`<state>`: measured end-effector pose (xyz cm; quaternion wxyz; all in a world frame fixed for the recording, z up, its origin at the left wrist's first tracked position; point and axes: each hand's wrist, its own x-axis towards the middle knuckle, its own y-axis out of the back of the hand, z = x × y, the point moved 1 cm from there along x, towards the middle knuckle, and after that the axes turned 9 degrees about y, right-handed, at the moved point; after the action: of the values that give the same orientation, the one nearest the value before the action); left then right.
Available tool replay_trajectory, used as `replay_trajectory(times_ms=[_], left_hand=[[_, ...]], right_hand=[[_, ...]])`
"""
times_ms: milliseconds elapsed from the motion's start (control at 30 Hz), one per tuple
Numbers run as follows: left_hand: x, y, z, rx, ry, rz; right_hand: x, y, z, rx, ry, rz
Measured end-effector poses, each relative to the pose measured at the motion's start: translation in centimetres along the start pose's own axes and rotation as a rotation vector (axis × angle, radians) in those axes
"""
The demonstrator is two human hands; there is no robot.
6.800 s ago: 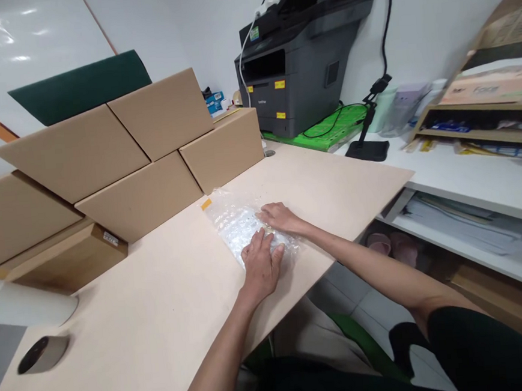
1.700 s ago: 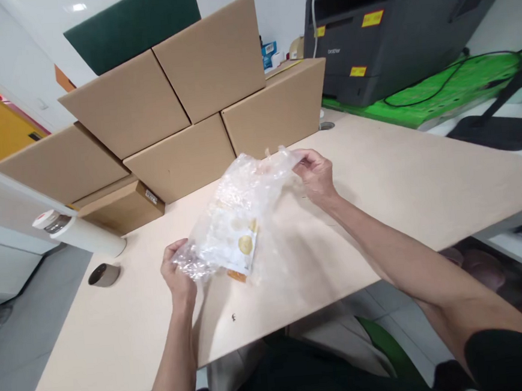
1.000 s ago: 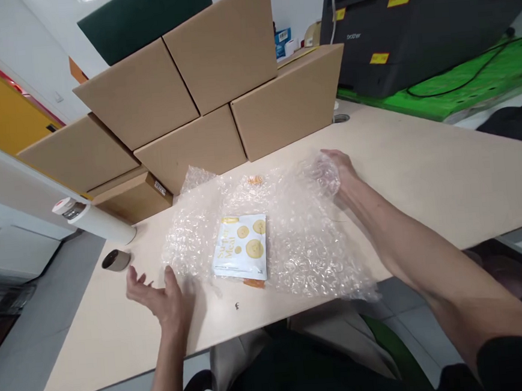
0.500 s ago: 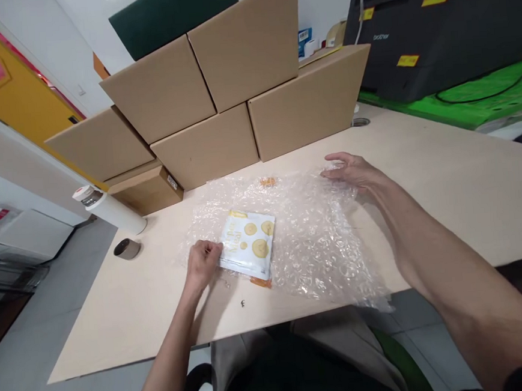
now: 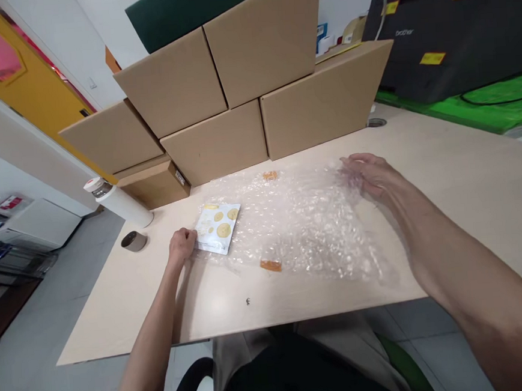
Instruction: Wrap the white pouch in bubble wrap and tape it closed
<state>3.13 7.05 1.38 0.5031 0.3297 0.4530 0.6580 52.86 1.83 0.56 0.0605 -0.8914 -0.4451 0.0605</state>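
Note:
A clear sheet of bubble wrap lies spread over the table, with orange tape on its near edge and more at its far edge. On its left part rests a flat white pouch printed with yellow round shapes. My left hand is closed on the pouch's left edge, thumb and fingers pinching it. At the far right corner of the wrap, my right hand grips the film, fingers curled around it.
Stacked cardboard boxes line the back of the table. To the left stand a white bottle and a small brown cup. A black Brother printer sits on a green surface at the back right.
My left hand has slid the pouch leftward over the bubble wrap, away from the near orange tape. My right hand has closed on the wrap's far right corner. The view has shifted a little.

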Motion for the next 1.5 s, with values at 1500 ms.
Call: replay_trajectory(times_ms=[1500], left_hand=[[-13.6, -0.6, 7.6, -0.446, -0.521, -0.111]], right_hand=[[-14.5, -16.7, 2.8, -0.919, 0.741, -0.909]])
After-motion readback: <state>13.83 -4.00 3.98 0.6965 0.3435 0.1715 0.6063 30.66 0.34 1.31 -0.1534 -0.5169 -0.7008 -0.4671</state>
